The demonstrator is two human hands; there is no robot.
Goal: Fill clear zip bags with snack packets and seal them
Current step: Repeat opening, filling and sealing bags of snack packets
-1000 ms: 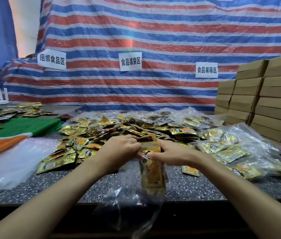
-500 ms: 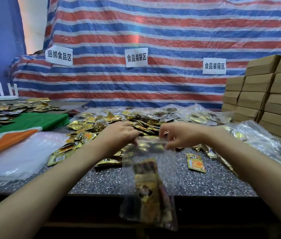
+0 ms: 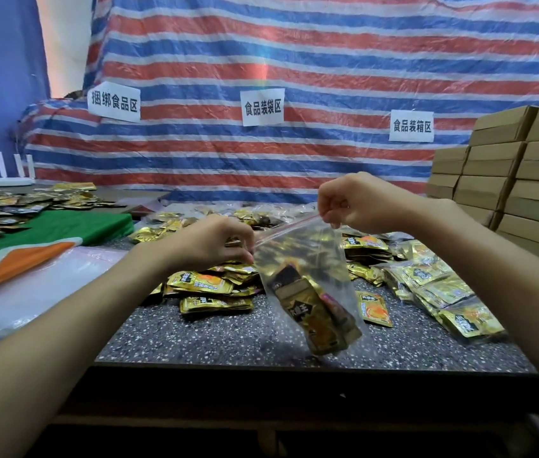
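clear plastic, slack and shiny: the zip bag [image 3: 301, 259] hangs in the air over the front of the speckled table [image 3: 228, 338], stretched between the two hands. the left hand [image 3: 208, 242] pinches the lower end of the zip strip [image 3: 288, 229], fingers curled tight on it. the right hand [image 3: 360, 203] pinches the other end, higher and further back. so the strip's long axis slopes up from left to right, with one hand at each end and neither nearer its middle. sealing, i'd say, turns on that line being kept taut while fingertips run along it. i cannot tell whether the strip is already pressed closed. the gold snack packets inside [image 3: 317, 315] have sunk to the bottom of the bag and lean to the right. just behind the left hand lies the loose heap of gold packets [image 3: 208, 285], and one packet [image 3: 374, 309] lies alone on the table beside the bag. they carry black characters and an orange picture, too blurred for me to read with confidence. on the striped tarp are three paper signs: 捆绑食品区 [image 3: 114, 102], 食品装袋区 [image 3: 262, 107] straight ahead, and 食品装箱区 [image 3: 412, 126] near the stacked cardboard boxes [image 3: 509, 180]. filled bags [image 3: 443, 292] lie heaped on the right.
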